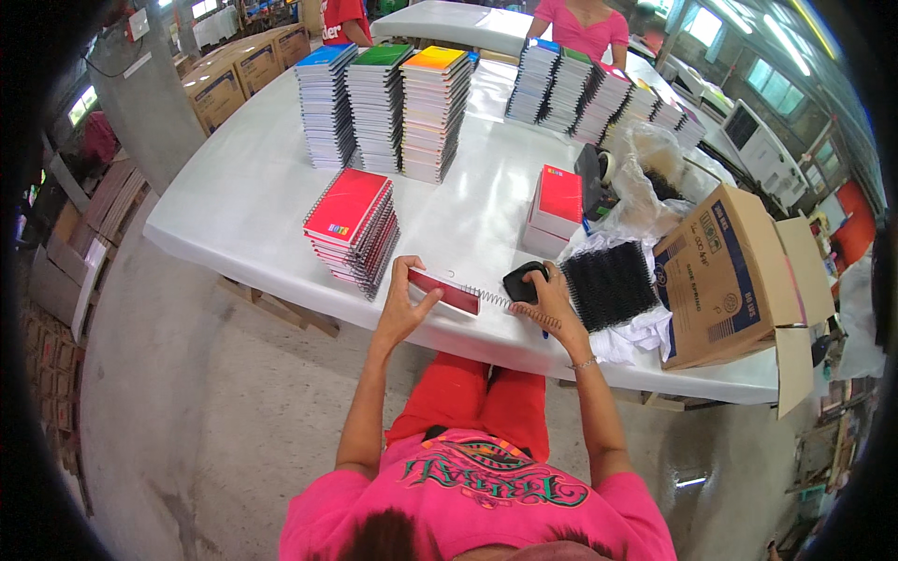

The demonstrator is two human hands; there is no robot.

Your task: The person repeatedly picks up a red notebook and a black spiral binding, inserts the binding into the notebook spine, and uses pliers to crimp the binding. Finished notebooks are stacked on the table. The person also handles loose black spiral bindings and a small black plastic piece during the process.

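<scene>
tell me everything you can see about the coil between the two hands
The coil is a slim, open spiral that looks like wire, though plastic cannot be ruled out. It looks dark toward the notebook and browner toward the right hand. It slants down rightward from the notebook, held by the left hand, to beside the right palm. How far it is threaded is unclear.

A bright pink shirt (346,514) with short sleeves carries a large curved print (496,475) of green, dark-edged lettering with touches of yellow. The trousers (430,404) are red. A thin bracelet (584,363) circles the wrist above the bare right hand (556,304). A small dark patch (435,433) at the waist may be a pouch, though the view is too coarse to tell.
</scene>
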